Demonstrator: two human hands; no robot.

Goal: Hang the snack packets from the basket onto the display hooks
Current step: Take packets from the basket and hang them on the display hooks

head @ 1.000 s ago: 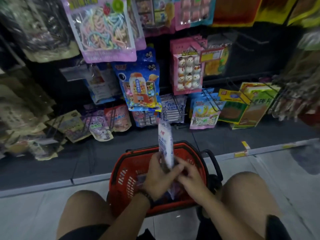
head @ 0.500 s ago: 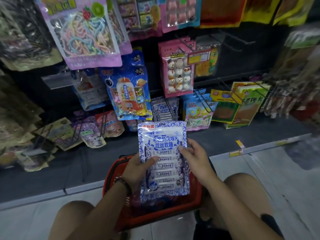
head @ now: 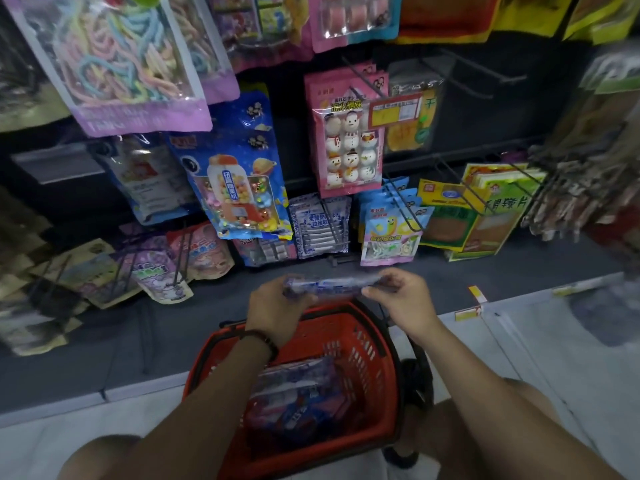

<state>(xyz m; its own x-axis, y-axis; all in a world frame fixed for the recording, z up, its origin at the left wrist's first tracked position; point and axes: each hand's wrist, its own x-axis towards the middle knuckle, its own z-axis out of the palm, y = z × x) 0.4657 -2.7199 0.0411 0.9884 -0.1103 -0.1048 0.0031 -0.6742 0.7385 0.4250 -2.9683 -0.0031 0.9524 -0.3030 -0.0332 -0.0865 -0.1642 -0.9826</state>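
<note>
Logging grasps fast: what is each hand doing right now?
Left hand: grips the blue-and-white candy packet at its left end.
Right hand: pinches the same packet's right end.

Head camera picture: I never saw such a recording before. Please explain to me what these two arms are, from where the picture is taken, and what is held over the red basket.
There is no machine here. The arms belong to a person, and the camera sits on that person's head, looking forward and down. The left hand and the right hand each pinch one end of a blue-and-white snack packet, seen edge-on. Below it a red basket stands on the floor with more packets inside. Ahead, similar packets hang on display hooks.
</note>
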